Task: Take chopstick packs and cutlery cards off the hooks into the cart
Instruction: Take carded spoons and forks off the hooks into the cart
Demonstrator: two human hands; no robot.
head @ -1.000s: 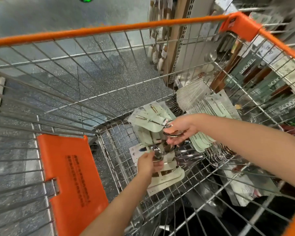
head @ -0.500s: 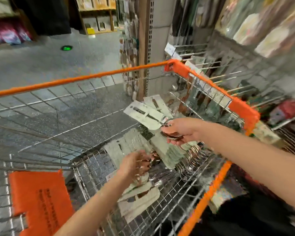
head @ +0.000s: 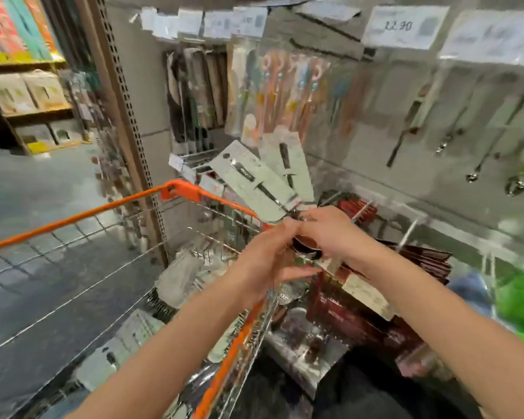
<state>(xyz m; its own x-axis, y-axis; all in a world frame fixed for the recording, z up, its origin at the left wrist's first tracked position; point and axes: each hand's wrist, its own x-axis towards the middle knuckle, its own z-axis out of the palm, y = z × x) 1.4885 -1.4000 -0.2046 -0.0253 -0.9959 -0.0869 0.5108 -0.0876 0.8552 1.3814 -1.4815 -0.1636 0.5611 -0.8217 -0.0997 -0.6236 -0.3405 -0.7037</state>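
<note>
Risk: the fanned cutlery cards [head: 263, 189] may slip and fall outside the cart [head: 194, 192], since the right hand [head: 324, 234] pinches only their lower ends above the cart's right rim. The left hand [head: 266, 261] touches them with fingers loosely extended; motion blur hides its exact grip.

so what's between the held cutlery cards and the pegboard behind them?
Head view: hanging chopstick packs, behind the cards fanned from the right hand.
</note>
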